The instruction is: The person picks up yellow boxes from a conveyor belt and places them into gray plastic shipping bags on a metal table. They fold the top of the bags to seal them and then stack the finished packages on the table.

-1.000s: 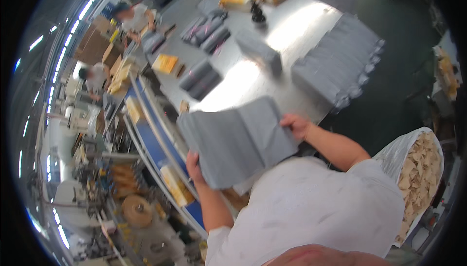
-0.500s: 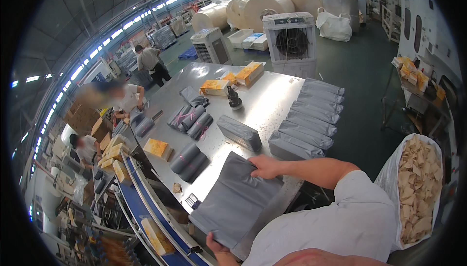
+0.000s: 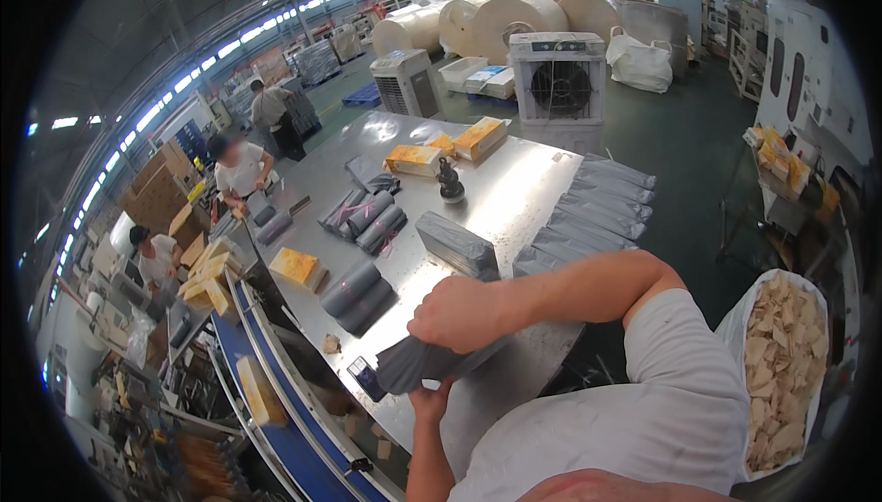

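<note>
A grey plastic bag (image 3: 409, 366) is gathered between my hands at the near edge of the metal table (image 3: 496, 213). My right hand (image 3: 464, 314) is closed on it from above, the fingertips partly hidden. From below, my left hand (image 3: 430, 399) pinches the bag with thumb and fingers. A small dark blue object (image 3: 366, 378) sits at the bag's left end; its kind is unclear. Just beyond my right hand stands a grey wrapped block (image 3: 457, 245). Grey rolls (image 3: 358, 295) lie to the left of it.
Several filled grey bags (image 3: 597, 199) line the table's right side. Yellow-and-white packs (image 3: 299, 266) and a dark tool (image 3: 449, 180) are on the table. A blue conveyor (image 3: 299, 438) runs at left. A sack of tan scraps (image 3: 785, 364) stands at right. Other people work at far left.
The bag was spread flat between my hands and is now bunched up. My right hand has moved left and closer to my left hand, which has come up. A pack on the conveyor has shifted.
</note>
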A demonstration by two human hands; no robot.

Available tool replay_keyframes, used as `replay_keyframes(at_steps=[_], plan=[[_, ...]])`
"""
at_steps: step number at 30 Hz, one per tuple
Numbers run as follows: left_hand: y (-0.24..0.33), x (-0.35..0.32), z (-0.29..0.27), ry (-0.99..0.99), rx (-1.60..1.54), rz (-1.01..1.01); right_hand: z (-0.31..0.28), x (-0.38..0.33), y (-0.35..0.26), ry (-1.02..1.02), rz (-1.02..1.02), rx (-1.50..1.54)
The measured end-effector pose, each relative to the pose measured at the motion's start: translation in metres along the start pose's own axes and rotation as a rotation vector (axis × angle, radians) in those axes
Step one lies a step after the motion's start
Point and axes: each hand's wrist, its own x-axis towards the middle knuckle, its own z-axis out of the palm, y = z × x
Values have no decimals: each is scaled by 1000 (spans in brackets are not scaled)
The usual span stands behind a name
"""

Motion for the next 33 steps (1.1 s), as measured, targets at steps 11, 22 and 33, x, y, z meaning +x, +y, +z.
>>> replay_keyframes(at_steps=[11,22,33], plan=[[-49,-31,16,-381,-282,-518,13,31,98,-55,253,185],[-114,-57,44,-118,-365,-693,195,156,203,-343,253,260],[-99,-2,34,-53,90,-1014,390,337,228,-583,198,258]])
